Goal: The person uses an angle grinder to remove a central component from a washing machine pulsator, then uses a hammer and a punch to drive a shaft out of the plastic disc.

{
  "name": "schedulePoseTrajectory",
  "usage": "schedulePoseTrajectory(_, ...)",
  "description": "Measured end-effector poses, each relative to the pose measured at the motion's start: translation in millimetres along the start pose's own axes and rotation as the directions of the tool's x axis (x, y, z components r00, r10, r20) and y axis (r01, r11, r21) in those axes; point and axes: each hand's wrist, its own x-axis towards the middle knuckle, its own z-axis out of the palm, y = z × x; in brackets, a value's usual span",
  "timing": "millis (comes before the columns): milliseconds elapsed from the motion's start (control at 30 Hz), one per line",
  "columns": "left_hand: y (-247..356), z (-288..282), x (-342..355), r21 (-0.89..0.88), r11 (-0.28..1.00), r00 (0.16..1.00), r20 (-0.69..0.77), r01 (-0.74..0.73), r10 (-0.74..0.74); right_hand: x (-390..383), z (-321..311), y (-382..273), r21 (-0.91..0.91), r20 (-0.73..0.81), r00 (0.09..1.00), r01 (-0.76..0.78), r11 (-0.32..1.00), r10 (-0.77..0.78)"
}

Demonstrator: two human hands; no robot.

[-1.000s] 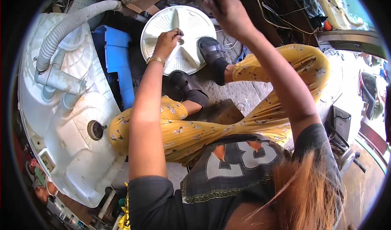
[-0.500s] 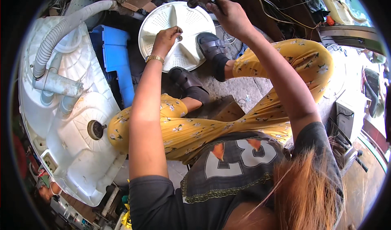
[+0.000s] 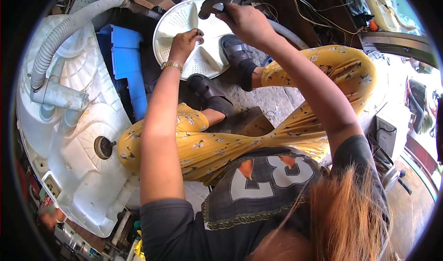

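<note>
A white washing-machine pulsator [image 3: 203, 66], round with raised ribs and small holes, lies on the floor in front of my feet. My left hand [image 3: 183, 46] is at its centre hub, fingers pinched together. Whatever is between the fingertips is too small to make out. Above the disc's right side, my right hand [image 3: 249, 23] is wrapped round a hammer [image 3: 210, 6]. The hammer's dark head hangs over the disc's far right edge, apart from my left hand. Most of the handle is hidden by my fingers.
At the left stands a large white plastic tub [image 3: 83, 182] with a grey corrugated hose [image 3: 50, 44]. A blue plastic part [image 3: 127, 57] sits between it and the disc. My sandalled feet flank the disc's near edge. Another grey hose [image 3: 286, 32] and loose wires lie to the right.
My right hand has come lower and to the left with the hammer, bringing its head nearer my left hand. My left hand stays pinched at the hub. The whole view has shifted slightly.
</note>
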Motion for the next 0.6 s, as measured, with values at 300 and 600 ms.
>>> schedulePoseTrajectory(300,-6.1,-1.5,-5.7,0.072,0.997,0.999,-0.029,-0.011,0.013,10.7,-1.7,-32.7,-0.168,0.122,0.99,0.084,0.982,-0.064)
schedulePoseTrajectory(600,16.3,10.2,5.5,0.07,0.996,0.999,-0.023,-0.046,0.048,-10.9,-1.9,-13.9,-0.273,-0.092,0.977,0.159,0.949,-0.19)
